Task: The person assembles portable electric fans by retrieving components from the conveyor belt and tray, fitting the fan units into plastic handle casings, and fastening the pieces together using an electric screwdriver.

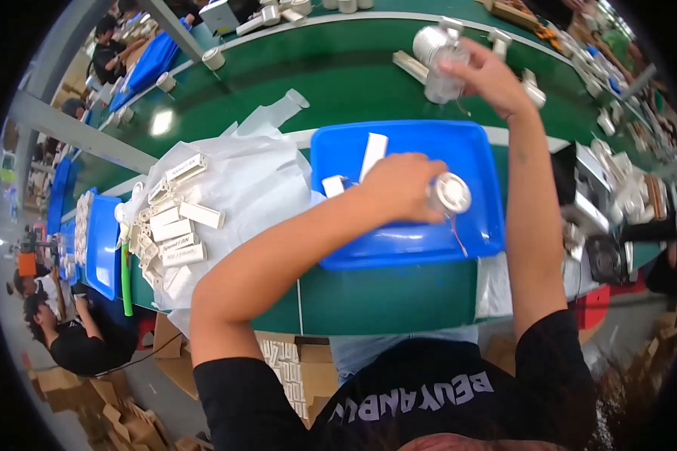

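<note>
My left hand [402, 188] is closed around a round white fan part [453, 193] with a slotted face, over the blue tray [489, 158]. Thin wires [459, 237] trail from this part. Inside the tray, near my left wrist, lie a white rectangular housing [374, 155] and a smaller white piece [334, 186]. Farther out, above the green belt, my right hand [493, 75] grips a clear cylindrical part [445, 83] between thumb and fingers. A silvery round piece [430, 43] is right against it; whether the two are joined I cannot tell.
White housings marked "Speed FAN" [180, 240] are heaped on plastic sheeting [241, 180] at left. A green-handled tool [127, 282] lies beside them. More white parts [532, 89] sit on the green belt [293, 71]. A dark device [608, 258] stands at right. Other people work at left.
</note>
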### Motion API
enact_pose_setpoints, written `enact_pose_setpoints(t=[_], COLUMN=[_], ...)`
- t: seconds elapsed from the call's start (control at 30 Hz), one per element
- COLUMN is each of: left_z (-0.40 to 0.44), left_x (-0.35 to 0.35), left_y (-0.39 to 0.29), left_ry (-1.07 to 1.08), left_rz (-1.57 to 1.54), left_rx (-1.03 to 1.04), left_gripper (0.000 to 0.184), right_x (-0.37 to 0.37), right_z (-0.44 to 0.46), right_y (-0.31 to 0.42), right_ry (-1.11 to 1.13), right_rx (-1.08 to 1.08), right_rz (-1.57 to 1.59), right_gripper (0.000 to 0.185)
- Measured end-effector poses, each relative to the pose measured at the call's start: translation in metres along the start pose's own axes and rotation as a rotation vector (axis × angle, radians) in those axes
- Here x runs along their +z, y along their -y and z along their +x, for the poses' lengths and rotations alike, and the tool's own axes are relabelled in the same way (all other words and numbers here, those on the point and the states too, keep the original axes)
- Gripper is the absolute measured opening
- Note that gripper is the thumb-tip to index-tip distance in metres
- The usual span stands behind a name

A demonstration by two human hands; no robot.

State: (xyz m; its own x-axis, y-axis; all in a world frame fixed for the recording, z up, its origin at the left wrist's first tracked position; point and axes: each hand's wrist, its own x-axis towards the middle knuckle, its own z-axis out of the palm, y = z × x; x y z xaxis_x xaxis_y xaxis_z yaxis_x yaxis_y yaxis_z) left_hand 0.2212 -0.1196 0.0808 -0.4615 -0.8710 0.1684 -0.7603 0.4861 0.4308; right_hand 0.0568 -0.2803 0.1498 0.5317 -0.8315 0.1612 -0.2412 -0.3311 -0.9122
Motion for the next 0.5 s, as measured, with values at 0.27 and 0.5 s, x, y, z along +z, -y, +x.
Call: enact_pose_setpoints(t=[0.27,0.5], left_z=[-0.008,-0.064], left_x=[-0.002,0.000], left_y=[0.005,-0.016], left_ry=[0.047,-0.369], left_rz=[0.134,-0.222], left_rx=[-0.459,-0.533], left_gripper=[0.067,0.047], right_x=[0.030,0.046], right_z=[-0.108,-0.155], right_y=[-0.062,-0.050], right_ry=[0.005,-0.312], right_rx=[0.093,-0.230], right_rz=[0.017,-0.597], right_gripper=[0.064,0.067])
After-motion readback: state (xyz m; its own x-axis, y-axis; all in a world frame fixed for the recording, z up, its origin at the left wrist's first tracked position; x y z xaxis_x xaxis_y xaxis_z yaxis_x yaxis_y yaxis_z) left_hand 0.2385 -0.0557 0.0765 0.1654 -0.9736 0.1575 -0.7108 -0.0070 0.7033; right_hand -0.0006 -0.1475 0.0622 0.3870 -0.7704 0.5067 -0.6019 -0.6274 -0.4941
